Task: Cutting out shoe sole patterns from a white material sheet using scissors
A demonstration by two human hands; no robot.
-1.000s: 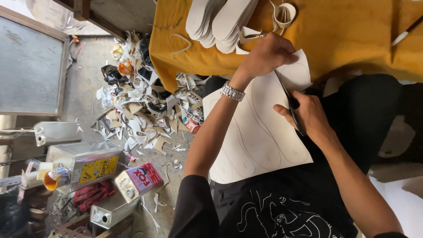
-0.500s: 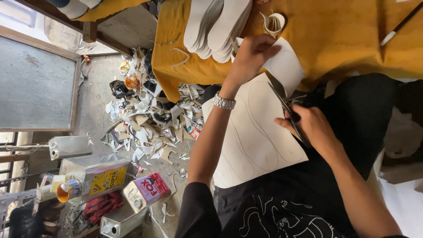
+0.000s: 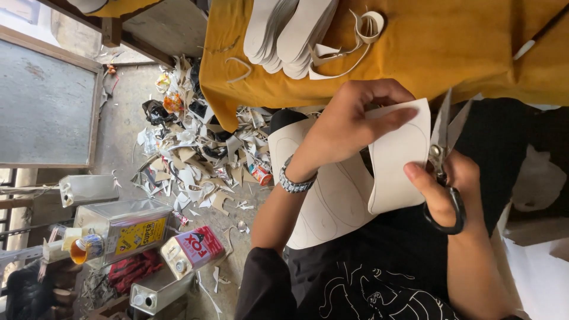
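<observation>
**Scissors at the edge of a pale sheet**

A yellow cloth (image 3: 450, 53) covers the bench across the top of the frame, its edge hanging down at upper centre. Below it, at centre, lies the sheet (image 3: 332, 195): off-white, thin and stiff-looking, with curved outlines drawn on it in pencil. Its right part is bent upward into a flap with a rounded corner, and the rest spreads over the person's dark lap.

The left hand (image 3: 349, 127) comes in from the lower centre, a metal watch (image 3: 294, 179) on the wrist, and is clamped on the top of the flap, thumb along its face and fingers curled behind. The right hand (image 3: 453, 189), at right of centre, is closed through the black loops of the scissors (image 3: 441, 157); the blades point up, slightly apart, just beside the flap's right edge.

On the cloth at top centre sits a stack of cut soles (image 3: 290, 32), fanned, with curled offcut strips (image 3: 361, 35) touching it.

Left of centre the floor carries a heap of scraps (image 3: 189, 160). At lower left stand metal cans (image 3: 124, 228): a large one with a yellow label, a smaller red-labelled one lying beside it, a plain one above, another below. Their contents cannot be seen.
</observation>
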